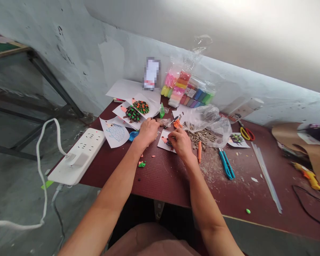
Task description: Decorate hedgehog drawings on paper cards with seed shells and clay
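My left hand [148,130] has its fingers closed at the near end of a small crinkled clear packet [164,122] with something brown inside. To its right, my right hand [181,142] pinches down over a small white card [162,144]; whatever is between its fingertips is hidden. On that card a hedgehog with a pink face and dark body shows in part beside the fingers. Orange clay [177,123] lies just beyond my right hand, and blue clay [133,136] sits left of my left hand. A pile of striped sunflower seeds [201,137] spreads to the right.
Finished-looking hedgehog cards [140,106] and a blue drawing [115,132] lie at left. Coloured clay packs [188,91] and a phone [151,73] stand by the wall. A power strip [86,151], blue cutter [226,164], scissors [245,132], glue sticks [266,177] and glue gun [308,176] surround.
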Available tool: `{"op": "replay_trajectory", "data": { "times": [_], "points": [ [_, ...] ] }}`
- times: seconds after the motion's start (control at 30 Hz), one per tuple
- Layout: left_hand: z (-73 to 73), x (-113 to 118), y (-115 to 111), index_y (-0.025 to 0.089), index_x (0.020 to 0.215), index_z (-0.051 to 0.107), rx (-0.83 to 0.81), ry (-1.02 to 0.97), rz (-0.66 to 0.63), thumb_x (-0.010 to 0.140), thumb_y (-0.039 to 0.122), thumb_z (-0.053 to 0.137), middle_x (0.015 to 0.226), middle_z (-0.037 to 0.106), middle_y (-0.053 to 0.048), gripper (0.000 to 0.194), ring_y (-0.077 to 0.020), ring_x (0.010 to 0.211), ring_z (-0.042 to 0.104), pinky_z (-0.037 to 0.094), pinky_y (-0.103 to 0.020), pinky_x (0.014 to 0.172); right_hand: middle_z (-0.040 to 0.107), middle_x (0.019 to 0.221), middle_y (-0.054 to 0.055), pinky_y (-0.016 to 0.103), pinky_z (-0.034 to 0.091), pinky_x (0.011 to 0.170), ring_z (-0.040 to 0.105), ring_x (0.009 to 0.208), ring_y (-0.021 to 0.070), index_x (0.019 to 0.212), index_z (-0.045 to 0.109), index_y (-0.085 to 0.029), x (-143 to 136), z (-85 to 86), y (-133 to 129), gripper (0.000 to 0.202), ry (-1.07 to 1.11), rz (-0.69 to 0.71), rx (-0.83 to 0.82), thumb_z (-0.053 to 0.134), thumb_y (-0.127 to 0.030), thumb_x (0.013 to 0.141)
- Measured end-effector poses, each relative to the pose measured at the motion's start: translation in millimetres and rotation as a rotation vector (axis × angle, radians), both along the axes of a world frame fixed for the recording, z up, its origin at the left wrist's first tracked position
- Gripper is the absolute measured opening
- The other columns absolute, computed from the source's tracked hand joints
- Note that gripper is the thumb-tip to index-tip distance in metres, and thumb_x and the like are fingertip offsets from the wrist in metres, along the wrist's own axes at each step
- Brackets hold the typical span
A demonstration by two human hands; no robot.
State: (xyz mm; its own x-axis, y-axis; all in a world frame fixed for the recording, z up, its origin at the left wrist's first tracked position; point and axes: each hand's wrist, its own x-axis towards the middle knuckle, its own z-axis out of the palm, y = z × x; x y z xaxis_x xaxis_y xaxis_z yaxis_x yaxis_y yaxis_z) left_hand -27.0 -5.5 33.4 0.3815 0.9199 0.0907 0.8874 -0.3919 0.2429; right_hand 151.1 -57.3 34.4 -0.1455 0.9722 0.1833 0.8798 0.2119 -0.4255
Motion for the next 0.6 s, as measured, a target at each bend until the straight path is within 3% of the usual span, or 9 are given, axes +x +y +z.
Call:
{"op": "replay_trajectory", "data": {
  "times": [0.37, 0.6],
  "points": [
    [-3.0, 0.1, 2.3, 0.015, 0.107, 0.079, -0.023, -0.059, 0.026, 0.093, 0.011, 0.052, 0.108, 0.074, -0.016, 0.031, -0.0297, 0.11, 0.062, 0.05, -0.039, 0.098, 0.068, 0.093, 0.009, 0.031, 0.041, 0.078, 0.06, 0.095, 0.0236, 0.091, 0.08, -0.022, -11.0, -2.2, 0.4, 0.02, -0.147, -0.04, -0.061, 0.06, -0.02, 0.093],
    [-3.3, -0.8, 2.8, 0.016, 0.116, 0.077, -0.03, -0.025, 0.0, 0.094, 0.011, 0.049, 0.111, 0.074, -0.015, 0.036, -0.0282, 0.112, 0.063, 0.049, -0.037, 0.1, 0.071, 0.095, 0.011, 0.032, 0.041, 0.074, 0.062, 0.094, 0.0245, 0.093, 0.08, -0.021, -19.8, 1.1, 1.5, 0.022, -0.268, -0.075, -0.101, 0.059, -0.023, 0.095]
  ]
}}
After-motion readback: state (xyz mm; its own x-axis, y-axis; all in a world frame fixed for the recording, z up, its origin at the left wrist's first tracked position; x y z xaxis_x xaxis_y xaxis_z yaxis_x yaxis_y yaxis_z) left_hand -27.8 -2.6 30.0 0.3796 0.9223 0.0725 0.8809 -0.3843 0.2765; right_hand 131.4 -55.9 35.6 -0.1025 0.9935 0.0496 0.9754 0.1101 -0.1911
